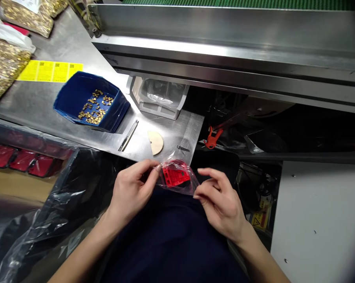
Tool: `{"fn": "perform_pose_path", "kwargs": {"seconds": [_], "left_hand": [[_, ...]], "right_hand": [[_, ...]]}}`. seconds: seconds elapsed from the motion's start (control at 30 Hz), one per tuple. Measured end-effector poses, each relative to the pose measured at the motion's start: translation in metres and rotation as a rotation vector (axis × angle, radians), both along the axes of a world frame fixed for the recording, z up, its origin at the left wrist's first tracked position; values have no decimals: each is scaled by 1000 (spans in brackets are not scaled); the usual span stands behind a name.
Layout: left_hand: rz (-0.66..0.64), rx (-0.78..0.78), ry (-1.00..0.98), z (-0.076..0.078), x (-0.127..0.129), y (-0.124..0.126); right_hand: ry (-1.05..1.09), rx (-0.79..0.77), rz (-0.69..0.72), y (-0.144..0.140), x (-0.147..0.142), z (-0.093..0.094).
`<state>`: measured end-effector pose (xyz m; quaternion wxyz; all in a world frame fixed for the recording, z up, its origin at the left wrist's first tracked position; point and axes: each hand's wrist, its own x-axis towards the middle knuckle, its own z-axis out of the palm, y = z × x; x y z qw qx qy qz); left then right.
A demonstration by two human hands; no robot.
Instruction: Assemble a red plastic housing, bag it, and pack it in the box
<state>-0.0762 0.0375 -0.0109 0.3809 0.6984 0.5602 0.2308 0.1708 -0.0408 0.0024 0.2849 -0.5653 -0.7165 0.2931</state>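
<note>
Between my hands hangs a clear plastic bag [188, 191] with a red plastic part [175, 175] inside it, close to my body. My left hand [135, 188] pinches the bag's left edge between thumb and forefinger. On the other side, my right hand [220, 200] pinches the bag's right edge between thumb and finger, with the forefinger lifted. Just beyond the bag, on the metal table [168, 131], lie a pale half-round disc [156, 142], a small dark metal piece [183, 148] and a slim cutter-like tool [128, 136].
A blue bin [86, 98] holds small brass pieces. Behind it lie a yellow label strip [50, 71] and bags of brass parts [6, 61]. A grey bin [160, 108] holds clear bags. An orange clamp [213, 137] sits right; a plastic-lined box [59, 173] stands left.
</note>
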Motion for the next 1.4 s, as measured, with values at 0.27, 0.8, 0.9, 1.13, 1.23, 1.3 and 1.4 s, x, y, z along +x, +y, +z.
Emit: {"fn": "perform_pose_path", "kwargs": {"seconds": [0.27, 0.8, 0.9, 1.13, 1.23, 1.3, 1.4], "left_hand": [[-356, -103, -441, 13, 13, -5], [-479, -368, -548, -19, 20, -17], [-451, -269, -386, -21, 23, -20], [-553, -20, -57, -24, 24, -20], [-467, -186, -153, -20, 21, -16], [-393, -404, -326, -18, 21, -13], [-256, -785, -767, -18, 30, -11]], "right_hand": [[448, -432, 60, 18, -15, 5], [1286, -847, -350, 16, -17, -18], [1191, -892, -178, 17, -6, -18], [431, -765, -146, 23, 1, -13], [215, -536, -167, 26, -6, -7], [226, -353, -166, 27, -10, -7], [223, -104, -181, 28, -17, -12]]}}
